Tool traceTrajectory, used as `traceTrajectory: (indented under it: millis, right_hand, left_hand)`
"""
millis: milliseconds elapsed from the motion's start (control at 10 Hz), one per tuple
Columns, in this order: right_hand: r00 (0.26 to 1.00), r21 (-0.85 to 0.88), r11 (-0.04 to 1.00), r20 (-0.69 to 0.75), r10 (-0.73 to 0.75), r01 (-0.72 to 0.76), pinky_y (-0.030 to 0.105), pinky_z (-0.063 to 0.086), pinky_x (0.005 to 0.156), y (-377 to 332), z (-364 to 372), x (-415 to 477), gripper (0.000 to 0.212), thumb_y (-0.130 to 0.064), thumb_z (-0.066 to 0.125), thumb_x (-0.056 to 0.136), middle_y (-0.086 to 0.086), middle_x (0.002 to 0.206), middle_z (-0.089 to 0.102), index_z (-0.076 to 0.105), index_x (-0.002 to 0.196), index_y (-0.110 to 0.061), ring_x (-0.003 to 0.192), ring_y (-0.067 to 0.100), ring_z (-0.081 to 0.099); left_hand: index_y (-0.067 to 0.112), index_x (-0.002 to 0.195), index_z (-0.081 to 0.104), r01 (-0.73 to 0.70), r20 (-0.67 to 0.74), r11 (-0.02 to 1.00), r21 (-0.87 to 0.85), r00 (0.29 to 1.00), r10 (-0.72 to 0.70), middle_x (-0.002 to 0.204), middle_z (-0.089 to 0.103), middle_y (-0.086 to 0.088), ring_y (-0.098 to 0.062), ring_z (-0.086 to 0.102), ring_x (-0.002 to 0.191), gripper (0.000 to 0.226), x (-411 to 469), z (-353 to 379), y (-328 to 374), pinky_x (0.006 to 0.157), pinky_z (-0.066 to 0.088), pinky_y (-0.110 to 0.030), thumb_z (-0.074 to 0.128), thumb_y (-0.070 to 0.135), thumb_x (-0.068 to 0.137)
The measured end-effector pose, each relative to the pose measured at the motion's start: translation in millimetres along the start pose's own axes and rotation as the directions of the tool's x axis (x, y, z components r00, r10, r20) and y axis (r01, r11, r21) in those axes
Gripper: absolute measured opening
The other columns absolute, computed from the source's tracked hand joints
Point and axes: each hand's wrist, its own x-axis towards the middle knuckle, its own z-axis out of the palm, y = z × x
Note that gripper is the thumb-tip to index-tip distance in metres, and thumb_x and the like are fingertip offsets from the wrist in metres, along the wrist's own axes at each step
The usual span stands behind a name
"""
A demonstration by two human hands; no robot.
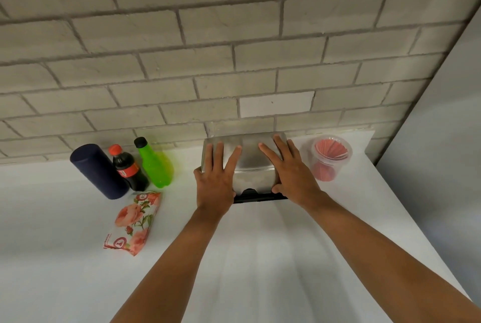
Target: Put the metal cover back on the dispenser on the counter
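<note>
A brushed metal cover (251, 156) sits over the dispenser against the brick wall at the back of the white counter (247, 257). Only the dispenser's black base (256, 197) shows, below the cover's front edge. My left hand (217, 179) lies flat on the cover's left side, fingers spread over the top and thumb at the left edge. My right hand (290, 169) lies on the right side, fingers spread on top and thumb hooked on the lower front corner. Both hands grip the cover.
Left of the dispenser stand a dark blue cylinder (97, 171), a cola bottle (127, 167) and a green bottle (154, 162). A floral napkin pack (132, 221) lies in front of them. A clear tub with red contents (330, 157) stands to the right. A grey wall (442, 140) bounds the right.
</note>
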Motion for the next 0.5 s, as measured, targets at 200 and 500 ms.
traceTrajectory:
  millis: [200,500]
  right_hand:
    - [0.997,-0.013,0.999,0.058,0.049,-0.048,0.047,0.059,0.099,-17.6,-16.3,-13.4,0.130,-0.013,0.088,0.077,0.002,0.175,-0.016,-0.004,0.167,-0.034,0.159,0.045,0.000]
    - [0.953,-0.079,0.978,0.220,0.207,-0.195,0.041,0.042,0.117,-45.9,-40.3,-100.1,0.100,-0.030,0.074,0.092,-0.003,0.177,-0.008,0.009,0.168,-0.030,0.162,0.031,0.003]
  left_hand:
    - [0.037,0.171,-0.007,-0.089,0.095,0.994,-0.061,0.991,0.094,0.180,-0.005,-0.011,-0.038,-0.006,0.166,0.136,-4.0,-18.8,-7.6,0.102,0.052,-0.049,0.085,0.048,0.072]
    - [0.036,0.171,-0.009,-0.056,0.364,0.965,-0.257,0.919,0.150,0.176,-0.033,-0.005,-0.030,-0.028,0.163,0.125,-54.1,-45.7,-11.2,0.130,0.023,-0.055,0.079,0.054,0.084]
